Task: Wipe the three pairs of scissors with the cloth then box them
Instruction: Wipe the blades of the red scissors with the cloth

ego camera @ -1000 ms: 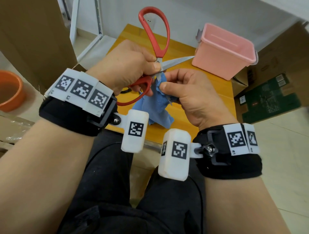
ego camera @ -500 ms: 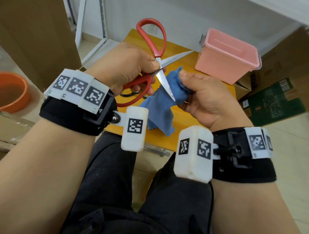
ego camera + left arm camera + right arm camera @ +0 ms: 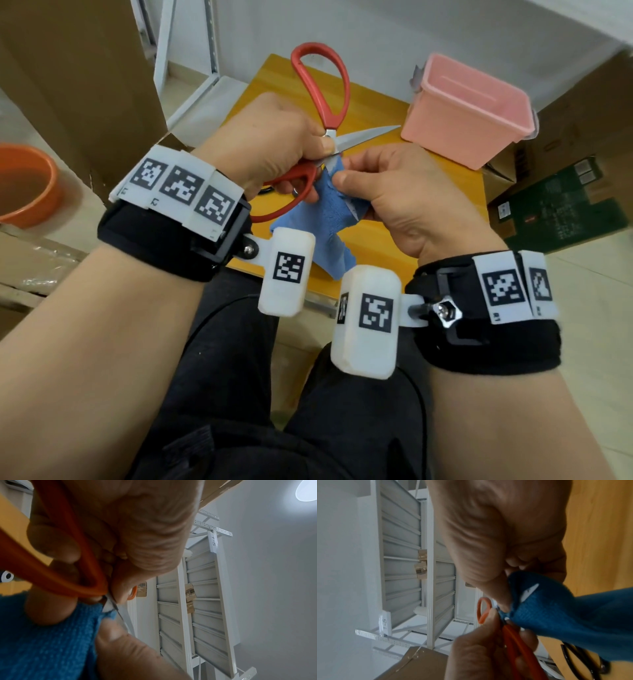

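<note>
Scissors [image 3: 320, 102] with spread blades sit gripped in the left hand [image 3: 267, 144] above the bench [image 3: 376, 109] while the right hand [image 3: 394, 192] pinches the cloth [image 3: 322, 219] round one edge, risking a cut if fingers slip.

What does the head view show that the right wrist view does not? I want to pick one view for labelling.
Only the head view shows the pink box, the orange bowl, the free upper blade and both wristbands. Only the right wrist view shows black-handled scissors lying on the table and a white rack. Both show the left hand gripping the red scissors and the right hand pinching the blue cloth around the lower blade.
</note>
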`<state>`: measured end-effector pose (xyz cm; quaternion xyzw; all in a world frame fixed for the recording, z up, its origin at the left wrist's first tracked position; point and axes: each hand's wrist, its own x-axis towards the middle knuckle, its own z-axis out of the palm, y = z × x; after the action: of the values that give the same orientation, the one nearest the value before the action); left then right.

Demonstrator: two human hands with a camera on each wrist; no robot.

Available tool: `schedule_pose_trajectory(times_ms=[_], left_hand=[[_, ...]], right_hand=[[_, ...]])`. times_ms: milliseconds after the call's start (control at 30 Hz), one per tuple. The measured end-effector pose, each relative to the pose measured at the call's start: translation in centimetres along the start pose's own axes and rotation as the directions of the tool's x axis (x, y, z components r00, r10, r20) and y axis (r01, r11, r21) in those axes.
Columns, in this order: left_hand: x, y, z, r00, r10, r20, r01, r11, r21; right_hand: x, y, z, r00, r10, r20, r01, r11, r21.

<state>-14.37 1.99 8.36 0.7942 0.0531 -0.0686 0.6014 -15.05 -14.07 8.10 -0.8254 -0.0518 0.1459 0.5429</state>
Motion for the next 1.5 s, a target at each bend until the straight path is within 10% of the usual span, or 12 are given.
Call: schedule_pose_trajectory(times_ms=[1500], left_hand=[[0.7,0.5,0.7,1.0,0.012,-0.026,-0.014,0.999,-0.05]], right_hand=[[0.5,0.8,1.2,0.99,-0.015,-0.143,0.02,0.999,0.036]])
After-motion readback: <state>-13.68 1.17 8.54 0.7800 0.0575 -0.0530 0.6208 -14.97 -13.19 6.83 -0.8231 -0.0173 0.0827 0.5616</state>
